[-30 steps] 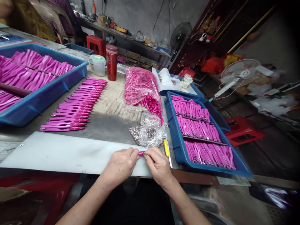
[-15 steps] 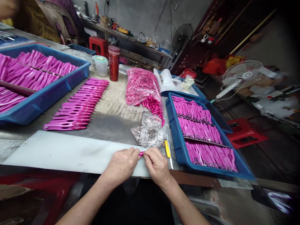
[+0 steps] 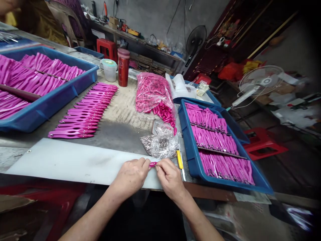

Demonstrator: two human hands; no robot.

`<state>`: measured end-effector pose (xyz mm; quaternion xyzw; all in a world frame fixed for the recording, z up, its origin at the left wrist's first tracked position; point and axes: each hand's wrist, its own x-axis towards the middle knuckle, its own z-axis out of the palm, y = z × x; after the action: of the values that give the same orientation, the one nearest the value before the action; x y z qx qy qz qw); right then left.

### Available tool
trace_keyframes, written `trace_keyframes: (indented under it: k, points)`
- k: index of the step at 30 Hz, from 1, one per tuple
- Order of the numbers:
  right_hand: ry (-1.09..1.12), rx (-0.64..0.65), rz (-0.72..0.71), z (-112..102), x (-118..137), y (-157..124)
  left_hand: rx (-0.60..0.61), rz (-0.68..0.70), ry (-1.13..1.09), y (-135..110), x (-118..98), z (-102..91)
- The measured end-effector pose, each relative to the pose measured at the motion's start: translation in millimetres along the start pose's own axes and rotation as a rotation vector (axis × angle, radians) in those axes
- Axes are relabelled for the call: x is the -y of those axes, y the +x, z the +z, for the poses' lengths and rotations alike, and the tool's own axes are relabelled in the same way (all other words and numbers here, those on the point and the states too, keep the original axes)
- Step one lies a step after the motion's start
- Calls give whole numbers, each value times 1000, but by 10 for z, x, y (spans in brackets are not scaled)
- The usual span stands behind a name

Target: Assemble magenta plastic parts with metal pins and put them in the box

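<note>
Nothing shifted — both hands (image 3: 150,175) still pinch pink piece (image 3: 152,164).

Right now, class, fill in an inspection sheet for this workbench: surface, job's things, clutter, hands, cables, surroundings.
Surface: grey metal bench with white board at the front edge.
Job's things: small pink metal piece; rows of pink clips; blue plastic trays of clips.
Clutter: clear bag of pink caps, crumpled bag of small metal parts, yellow-handled knife, red flask.
Hands: left hand and right hand pinch the piece.
Cables: wall wires.
Surroundings: fans, red stools.
</note>
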<state>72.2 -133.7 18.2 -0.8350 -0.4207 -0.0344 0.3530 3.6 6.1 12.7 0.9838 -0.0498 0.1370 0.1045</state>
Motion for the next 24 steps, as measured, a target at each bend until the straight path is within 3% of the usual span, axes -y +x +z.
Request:
trace_keyframes:
  k: [13, 24]
  points:
    - [-204, 152, -25, -26, 19, 79, 43, 46, 95, -25, -11, 51]
    - [-86, 163, 77, -34, 14, 123, 42, 31, 108, -28, -17, 65]
